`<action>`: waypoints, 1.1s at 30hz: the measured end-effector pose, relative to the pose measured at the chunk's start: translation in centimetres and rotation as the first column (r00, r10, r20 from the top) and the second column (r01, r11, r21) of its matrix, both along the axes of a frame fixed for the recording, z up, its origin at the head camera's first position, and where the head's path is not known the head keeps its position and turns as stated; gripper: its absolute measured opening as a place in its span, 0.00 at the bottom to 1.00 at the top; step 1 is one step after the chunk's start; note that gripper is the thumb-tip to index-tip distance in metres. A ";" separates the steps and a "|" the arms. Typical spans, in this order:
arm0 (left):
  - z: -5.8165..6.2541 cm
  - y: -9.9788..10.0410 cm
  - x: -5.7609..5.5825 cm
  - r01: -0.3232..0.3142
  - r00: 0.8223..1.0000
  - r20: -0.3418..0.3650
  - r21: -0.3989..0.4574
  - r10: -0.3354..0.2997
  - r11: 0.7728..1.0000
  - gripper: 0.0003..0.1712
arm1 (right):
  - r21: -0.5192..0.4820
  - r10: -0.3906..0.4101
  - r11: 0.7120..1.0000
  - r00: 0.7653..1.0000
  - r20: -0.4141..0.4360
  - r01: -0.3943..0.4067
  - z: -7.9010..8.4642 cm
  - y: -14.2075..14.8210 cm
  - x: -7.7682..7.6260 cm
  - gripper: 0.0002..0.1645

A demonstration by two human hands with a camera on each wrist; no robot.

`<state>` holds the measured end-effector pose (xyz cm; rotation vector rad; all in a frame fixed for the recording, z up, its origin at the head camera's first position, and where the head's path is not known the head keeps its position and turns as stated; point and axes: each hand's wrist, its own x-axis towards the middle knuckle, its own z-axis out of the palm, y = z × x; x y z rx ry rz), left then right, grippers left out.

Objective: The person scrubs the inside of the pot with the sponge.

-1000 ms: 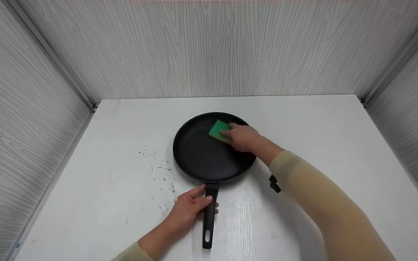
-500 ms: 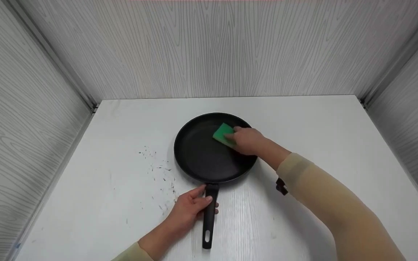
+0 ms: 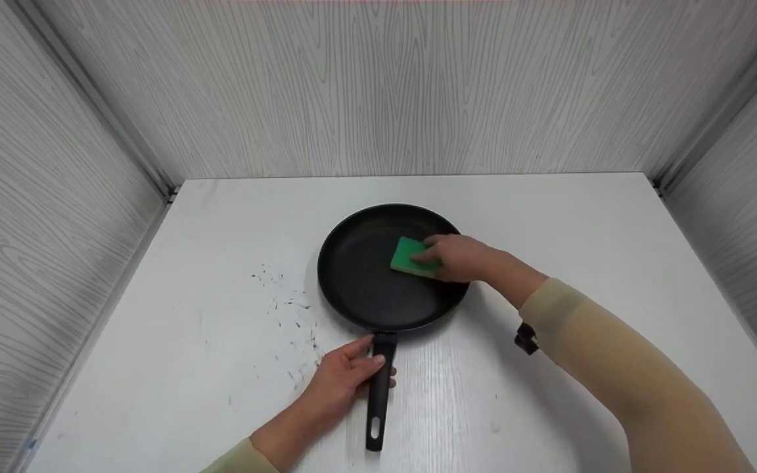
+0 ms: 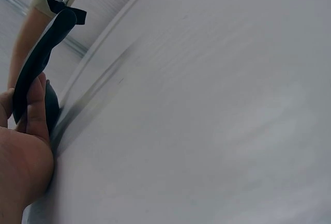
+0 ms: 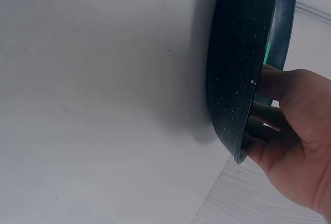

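A black frying pan sits on the white table, its handle pointing toward me. My left hand grips that handle close to the pan body, thumb on top. Inside the pan, right of its middle, my right hand holds a green sponge with a paler underside against the pan's surface. The right wrist view shows the pan's speckled outer wall, with the fingers reaching over the rim and only a sliver of green visible. In the left wrist view the handle lies between thumb and fingers.
Dark specks and smudges mark the white table left of the pan. Grey wood-grain panels enclose the table at the back and both sides. A dark strapped device is on the right wrist.
My right hand has moved the sponge rightward and toward me within the pan, turning it slightly. The pan has shifted a little to the right. My left hand keeps its grip on the handle.
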<state>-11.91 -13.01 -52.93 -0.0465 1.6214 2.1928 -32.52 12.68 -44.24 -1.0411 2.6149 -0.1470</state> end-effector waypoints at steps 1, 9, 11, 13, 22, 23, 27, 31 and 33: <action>0.0 0.0 0.0 0.000 1.000 0.000 0.001 0.000 1.000 0.43 | -0.005 0.011 1.000 1.000 0.006 -0.011 0.0 0.1 0.0 0.30; -0.1 -0.1 0.0 0.005 1.000 -0.008 -0.008 -0.005 1.000 0.42 | -0.076 0.163 0.984 0.987 0.010 -0.162 0.0 1.1 0.5 0.29; -0.1 -0.2 0.0 0.006 1.000 -0.005 -0.008 -0.006 1.000 0.43 | -0.092 0.167 0.982 0.986 0.024 -0.164 -0.1 1.3 0.7 0.29; -0.1 -0.2 0.0 0.008 1.000 -0.005 -0.009 -0.008 1.000 0.42 | -0.103 0.154 0.983 0.987 0.050 -0.149 -0.2 1.5 0.9 0.29; 0.0 -0.1 -0.1 0.005 1.000 0.000 -0.006 -0.005 1.000 0.42 | -0.152 0.137 0.981 0.985 0.107 -0.120 -0.4 1.8 1.9 0.29; 0.0 -0.1 -0.1 0.005 1.000 0.002 -0.006 -0.005 1.000 0.42 | -0.156 0.135 0.981 0.985 0.110 -0.117 -0.5 1.8 2.0 0.29; -0.1 0.0 -0.1 0.002 1.000 0.002 -0.007 -0.002 1.000 0.41 | -0.163 0.141 0.979 0.984 0.113 -0.121 -0.5 1.8 2.4 0.29; -0.1 0.0 -0.1 0.007 1.000 0.001 -0.008 -0.007 1.000 0.41 | -0.161 0.166 0.976 0.981 0.103 -0.148 -0.5 1.8 2.6 0.27; -0.1 0.0 -0.1 0.008 1.000 -0.001 0.002 -0.008 1.000 0.42 | -0.165 0.173 0.974 0.979 0.109 -0.154 -0.4 1.8 2.8 0.28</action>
